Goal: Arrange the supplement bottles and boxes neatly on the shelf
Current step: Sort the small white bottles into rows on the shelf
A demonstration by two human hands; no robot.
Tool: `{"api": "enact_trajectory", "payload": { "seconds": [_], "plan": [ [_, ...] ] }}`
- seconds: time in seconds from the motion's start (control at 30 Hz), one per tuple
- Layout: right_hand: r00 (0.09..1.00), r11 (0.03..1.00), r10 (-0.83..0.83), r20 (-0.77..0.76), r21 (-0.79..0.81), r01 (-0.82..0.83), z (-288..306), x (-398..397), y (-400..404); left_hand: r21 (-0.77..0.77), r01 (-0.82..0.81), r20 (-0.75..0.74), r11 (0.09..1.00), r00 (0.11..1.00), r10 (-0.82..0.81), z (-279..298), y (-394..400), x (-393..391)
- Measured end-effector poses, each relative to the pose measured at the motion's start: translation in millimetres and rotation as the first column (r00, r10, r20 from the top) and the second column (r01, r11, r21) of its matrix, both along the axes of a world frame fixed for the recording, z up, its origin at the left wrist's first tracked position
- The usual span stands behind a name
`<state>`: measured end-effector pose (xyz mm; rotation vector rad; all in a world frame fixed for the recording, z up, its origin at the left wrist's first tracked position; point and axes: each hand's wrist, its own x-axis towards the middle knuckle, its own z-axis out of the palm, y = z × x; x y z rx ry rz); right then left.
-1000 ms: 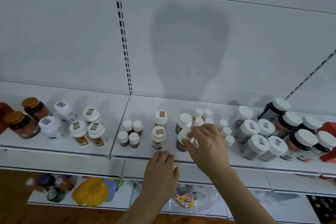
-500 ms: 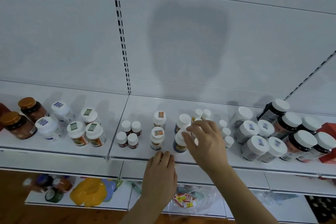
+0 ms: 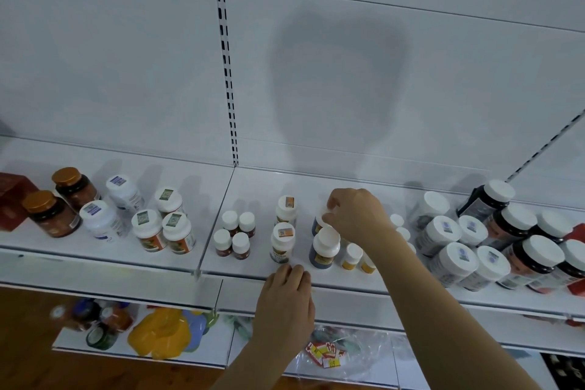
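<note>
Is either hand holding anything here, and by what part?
Right hand pinches the rear dark bottle by its white cap. Left hand holds nothing, resting on the shelf edge.

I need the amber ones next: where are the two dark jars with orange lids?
In the head view, the two dark jars with orange lids stand at the shelf's far left, between the dark red box and the white bottles with blue labels.

— How is the light on your picture?

— Soft and even, a little cool. A big grey shadow (image 3: 340,79) falls on the back panel (image 3: 126,57), so your light comes from behind you.

— Any blur or distortion?

— Yes. The shelf (image 3: 253,187) bends at the edges, and the far left and right bottles look soft. The lower shelf (image 3: 72,342) is dimmer and blurred.
</note>
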<state>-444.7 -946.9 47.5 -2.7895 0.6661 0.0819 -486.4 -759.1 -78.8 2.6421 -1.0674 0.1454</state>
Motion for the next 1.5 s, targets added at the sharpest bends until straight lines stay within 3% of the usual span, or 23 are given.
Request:
{"api": "enact_trajectory", "payload": {
  "seconds": [0.17, 0.37, 0.47, 0.57, 0.67, 0.73, 0.93, 1.07, 1.17, 1.3, 1.5],
  "plan": [
    [0.997, 1.000, 0.010, 0.072, -0.018, -0.009, -5, -7, 1, 0.000, 0.033, -0.010, 0.999, 0.999, -0.033, 0, 1, 0],
    [0.874, 1.000, 0.021, 0.486, -0.024, -0.011, 14, -26, -7, 0.004, 0.034, -0.105, 0.999, 0.994, -0.034, 15, 4, -6],
    [0.789, 1.000, -0.005, 0.615, 0.021, -0.010, 33, -40, -5, -0.208, -0.049, -0.165, 0.977, 0.986, 0.015, 34, 4, -8],
    [0.723, 0.991, -0.096, 0.684, 0.131, 0.008, 49, -58, 6, -0.452, -0.238, -0.327, 0.860, 0.941, 0.089, 73, 0, -11],
    [0.683, 0.953, -0.241, 0.690, 0.302, 0.031, 60, -79, 25, -0.631, -0.473, -0.632, 0.615, 0.773, -0.055, 113, -6, -10],
    [0.654, 0.916, -0.321, 0.685, 0.401, 0.029, 64, -92, 38, -0.667, -0.552, -0.700, 0.501, 0.695, -0.165, 133, -8, -10],
    [0.539, 0.737, -0.573, 0.618, 0.676, 0.009, 63, -120, 64, -0.695, -0.627, -0.711, 0.352, 0.674, -0.202, 158, -12, -27],
    [0.454, 0.641, -0.683, 0.572, 0.768, -0.004, 58, -126, 71, -0.733, -0.636, -0.680, 0.241, 0.696, -0.233, 171, -15, -39],
    [0.449, 0.601, -0.703, 0.552, 0.798, -0.040, 55, -126, 77, -0.733, -0.649, -0.680, 0.203, 0.701, -0.214, 174, -14, -41],
    [0.413, 0.537, -0.736, 0.536, 0.834, -0.124, 54, -127, 81, -0.739, -0.637, -0.674, 0.219, 0.706, -0.220, 176, -14, -43],
    [0.380, 0.529, -0.749, 0.543, 0.835, -0.151, 52, -126, 81, -0.778, -0.582, -0.628, 0.237, 0.732, -0.263, 179, -11, -47]
  ]
}}
